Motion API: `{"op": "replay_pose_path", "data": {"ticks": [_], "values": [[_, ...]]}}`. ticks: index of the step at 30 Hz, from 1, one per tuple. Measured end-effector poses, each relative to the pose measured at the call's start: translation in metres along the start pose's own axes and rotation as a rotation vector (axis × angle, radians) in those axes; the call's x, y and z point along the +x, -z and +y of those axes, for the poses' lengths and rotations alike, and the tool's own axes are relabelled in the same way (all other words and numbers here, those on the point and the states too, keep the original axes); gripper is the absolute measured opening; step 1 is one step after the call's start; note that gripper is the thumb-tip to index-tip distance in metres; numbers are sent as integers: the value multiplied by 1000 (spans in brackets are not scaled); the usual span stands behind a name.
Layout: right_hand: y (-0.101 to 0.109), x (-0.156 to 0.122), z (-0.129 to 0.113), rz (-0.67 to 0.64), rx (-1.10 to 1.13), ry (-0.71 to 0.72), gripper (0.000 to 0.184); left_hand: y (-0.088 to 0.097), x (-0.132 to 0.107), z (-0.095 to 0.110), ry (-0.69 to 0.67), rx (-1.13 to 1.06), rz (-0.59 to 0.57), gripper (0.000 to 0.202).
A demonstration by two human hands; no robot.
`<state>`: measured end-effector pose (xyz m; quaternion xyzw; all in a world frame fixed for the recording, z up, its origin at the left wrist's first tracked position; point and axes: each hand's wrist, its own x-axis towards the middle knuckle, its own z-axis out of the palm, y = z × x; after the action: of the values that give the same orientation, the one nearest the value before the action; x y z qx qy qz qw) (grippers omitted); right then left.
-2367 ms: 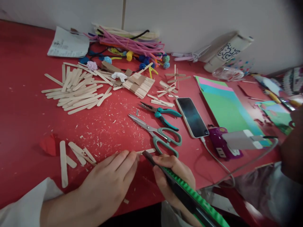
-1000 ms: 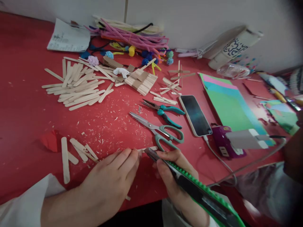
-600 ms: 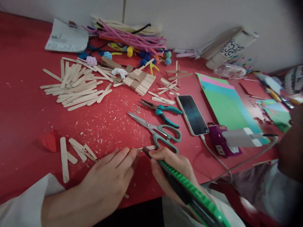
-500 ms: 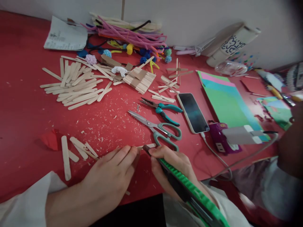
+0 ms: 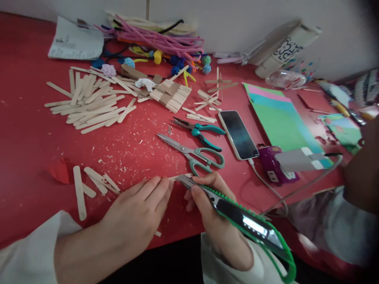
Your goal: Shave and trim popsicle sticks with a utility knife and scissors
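Note:
My right hand (image 5: 213, 209) grips a green and black utility knife (image 5: 251, 221), its blade angled to the upper left. The blade tip meets a thin wooden craft stick (image 5: 174, 178) just above the red table. My left hand (image 5: 139, 213) presses down over the other end of this stick, its fingers together and hiding most of it. Left of that hand lie a few cut craft sticks (image 5: 79, 193). Grey-green scissors (image 5: 192, 152) rest just beyond my hands, and teal needle-nose pliers (image 5: 199, 132) lie behind them.
A heap of craft sticks (image 5: 94, 100) spreads at the back left, with pink pipe cleaners (image 5: 160, 39) behind. To the right are a phone (image 5: 239, 136) on a cable, coloured paper (image 5: 281, 118) and a purple box (image 5: 274, 163). Another person's arm (image 5: 363, 157) is at the right edge.
My right hand has turned the utility knife so its broad side now faces up, with the blade still at the stick. My left hand stays over the stick. The view has shifted slightly.

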<state>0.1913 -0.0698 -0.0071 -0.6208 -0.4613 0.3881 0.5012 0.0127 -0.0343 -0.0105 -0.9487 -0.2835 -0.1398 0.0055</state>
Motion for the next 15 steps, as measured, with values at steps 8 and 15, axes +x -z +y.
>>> {"op": "replay_pose_path", "data": {"ticks": [8,15], "values": [[-7,-9,-6,132,-91,-19,2,0,-1,-1,13,6,19,38],[-3,-6,-3,95,-295,200,4,-1,-3,-1,14,1,-16,40]]}}
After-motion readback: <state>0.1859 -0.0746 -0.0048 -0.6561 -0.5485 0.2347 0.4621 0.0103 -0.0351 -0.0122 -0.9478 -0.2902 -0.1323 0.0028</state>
